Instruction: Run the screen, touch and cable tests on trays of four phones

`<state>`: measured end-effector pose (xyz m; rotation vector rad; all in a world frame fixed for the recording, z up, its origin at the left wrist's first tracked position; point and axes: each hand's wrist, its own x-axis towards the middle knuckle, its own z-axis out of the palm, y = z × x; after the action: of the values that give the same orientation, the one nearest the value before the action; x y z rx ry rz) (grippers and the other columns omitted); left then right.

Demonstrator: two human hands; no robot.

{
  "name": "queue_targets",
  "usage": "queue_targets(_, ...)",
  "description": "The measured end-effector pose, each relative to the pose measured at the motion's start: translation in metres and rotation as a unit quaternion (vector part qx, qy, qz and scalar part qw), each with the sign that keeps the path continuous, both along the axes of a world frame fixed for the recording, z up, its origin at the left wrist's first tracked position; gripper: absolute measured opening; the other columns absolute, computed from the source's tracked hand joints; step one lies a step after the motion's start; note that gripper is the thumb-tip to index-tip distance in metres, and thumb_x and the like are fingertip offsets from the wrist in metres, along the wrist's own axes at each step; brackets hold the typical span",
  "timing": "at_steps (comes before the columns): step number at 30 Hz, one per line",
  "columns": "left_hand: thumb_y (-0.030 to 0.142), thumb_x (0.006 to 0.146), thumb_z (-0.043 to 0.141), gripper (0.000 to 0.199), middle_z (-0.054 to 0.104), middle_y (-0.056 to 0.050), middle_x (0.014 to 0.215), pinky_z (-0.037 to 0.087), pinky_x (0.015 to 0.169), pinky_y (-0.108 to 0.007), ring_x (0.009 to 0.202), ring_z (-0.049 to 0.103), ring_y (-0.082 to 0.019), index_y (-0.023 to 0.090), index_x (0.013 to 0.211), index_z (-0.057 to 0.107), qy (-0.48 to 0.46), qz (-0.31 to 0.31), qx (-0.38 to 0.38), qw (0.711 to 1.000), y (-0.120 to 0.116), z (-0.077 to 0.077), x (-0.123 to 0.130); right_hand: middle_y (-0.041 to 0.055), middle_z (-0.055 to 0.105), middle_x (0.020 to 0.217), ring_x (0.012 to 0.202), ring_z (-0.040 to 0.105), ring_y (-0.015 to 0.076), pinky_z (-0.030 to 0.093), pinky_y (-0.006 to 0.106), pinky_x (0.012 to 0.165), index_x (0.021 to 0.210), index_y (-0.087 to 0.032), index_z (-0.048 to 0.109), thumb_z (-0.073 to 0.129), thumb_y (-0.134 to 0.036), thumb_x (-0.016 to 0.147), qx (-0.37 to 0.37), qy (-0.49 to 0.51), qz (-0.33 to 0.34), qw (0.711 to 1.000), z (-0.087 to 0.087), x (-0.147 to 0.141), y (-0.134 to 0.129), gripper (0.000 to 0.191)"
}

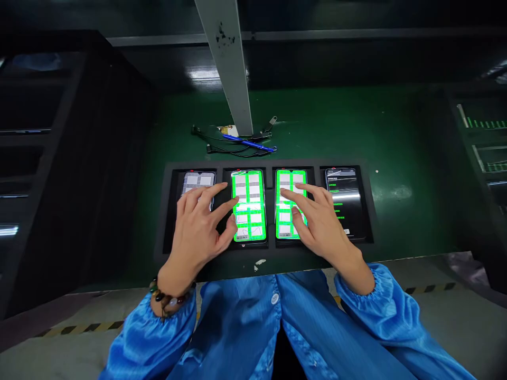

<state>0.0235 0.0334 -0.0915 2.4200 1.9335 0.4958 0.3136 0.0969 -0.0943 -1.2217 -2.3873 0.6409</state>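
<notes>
Several phones lie in a row in a black tray (270,164). The two middle ones, the left-middle phone (253,211) and the right-middle phone (282,227), show white screens with green grid bands. My left hand (198,227) is spread, its index finger and thumb at the left edge of the left-middle phone; it partly hides the far-left phone (200,179), whose screen shows pale grey blocks. Over the right-middle phone my right hand (322,221) has its fingers apart, the index fingertip on the screen. The far-right phone (346,192) has a dark screen with green text lines.
Behind the tray lie black cables (222,150) and a blue pen (249,143), at the foot of a grey upright post (232,68). Dark shelving (75,148) stands at the left, and a rack with green-lit items (489,158) at the right.
</notes>
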Motion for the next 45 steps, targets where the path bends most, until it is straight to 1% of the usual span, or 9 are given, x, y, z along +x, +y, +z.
queue_targets(4,0.031,0.102,0.060,0.041,0.064,-0.018,0.154,0.047,0.115,-0.063,0.134,0.058,-0.041,0.022,0.136,0.080,-0.006,-0.025,-0.021,0.999,0.011,0.000,0.017,0.0049,0.085,0.125,0.152,0.054,0.0311,0.038,0.055,0.122,0.155,-0.027,0.061,0.045,-0.020,0.113,-0.004,-0.005,0.022,1.000,0.003,-0.002,0.002,0.046)
queue_targets(10,0.032,0.104,0.056,0.045,0.060,-0.017,0.158,0.043,0.121,-0.062,0.139,0.055,-0.040,0.023,0.144,0.075,-0.018,-0.062,-0.042,0.997,0.021,-0.001,0.031,0.0063,0.083,0.131,0.145,0.060,0.0313,0.037,0.058,0.122,0.148,-0.027,0.067,0.044,-0.018,0.112,0.013,-0.004,-0.035,0.999,0.006,0.016,0.000,0.044)
queue_targets(16,0.032,0.103,0.058,0.043,0.060,-0.015,0.159,0.041,0.121,-0.065,0.141,0.054,-0.041,0.029,0.140,0.078,-0.031,-0.016,-0.064,0.997,0.012,0.000,0.017,0.0021,0.088,0.115,0.147,0.060,0.0298,0.036,0.057,0.125,0.148,-0.028,0.067,0.047,-0.020,0.111,-0.015,0.008,0.047,0.999,0.007,0.004,-0.002,0.043)
queue_targets(23,0.030,0.103,0.057,0.042,0.061,-0.014,0.158,0.045,0.117,-0.064,0.138,0.057,-0.041,0.027,0.140,0.077,-0.007,0.056,-0.046,0.997,0.006,0.000,-0.002,0.0068,0.082,0.133,0.147,0.057,0.0350,0.039,0.061,0.121,0.160,-0.030,0.059,0.043,-0.022,0.112,0.013,-0.032,-0.011,0.999,0.006,0.004,0.015,0.051)
queue_targets(29,0.034,0.104,0.058,0.047,0.054,-0.017,0.166,0.043,0.121,-0.065,0.145,0.053,-0.044,0.025,0.147,0.072,0.004,0.062,-0.077,0.995,0.020,0.006,0.004,0.0063,0.082,0.134,0.154,0.049,0.0362,0.036,0.059,0.125,0.163,-0.027,0.054,0.041,-0.026,0.114,-0.009,-0.045,0.017,0.999,0.009,-0.016,0.021,0.050)
queue_targets(33,0.034,0.105,0.056,0.046,0.053,-0.019,0.168,0.041,0.124,-0.067,0.147,0.052,-0.045,0.023,0.146,0.073,0.006,0.024,-0.074,0.997,0.030,0.008,0.021,0.0067,0.083,0.129,0.150,0.054,0.0361,0.036,0.061,0.124,0.160,-0.027,0.058,0.040,-0.025,0.115,-0.002,-0.047,-0.021,0.999,0.011,-0.003,0.019,0.049)
queue_targets(39,0.034,0.107,0.053,0.045,0.054,-0.018,0.167,0.039,0.127,-0.065,0.146,0.054,-0.041,0.021,0.145,0.073,-0.001,-0.024,-0.064,0.998,0.040,0.007,0.047,0.0057,0.081,0.137,0.145,0.060,0.0354,0.039,0.064,0.121,0.156,-0.033,0.061,0.044,-0.022,0.112,0.029,-0.042,-0.099,0.994,0.009,0.026,0.018,0.048)
queue_targets(42,0.035,0.108,0.052,0.044,0.054,-0.016,0.168,0.040,0.127,-0.065,0.147,0.054,-0.040,0.024,0.147,0.071,-0.014,-0.014,-0.054,0.998,0.036,0.011,0.036,0.0071,0.077,0.142,0.147,0.059,0.0359,0.040,0.064,0.121,0.155,-0.033,0.062,0.045,-0.022,0.111,0.045,-0.009,-0.116,0.992,0.010,0.025,0.010,0.048)
queue_targets(45,0.039,0.110,0.050,0.046,0.055,-0.015,0.167,0.043,0.122,-0.065,0.148,0.053,-0.042,0.028,0.151,0.068,-0.028,0.085,-0.032,0.995,0.024,0.015,0.002,0.0094,0.076,0.143,0.151,0.056,0.0354,0.043,0.061,0.121,0.154,-0.030,0.061,0.047,-0.021,0.110,0.053,0.032,-0.118,0.991,0.009,0.013,-0.009,0.047)
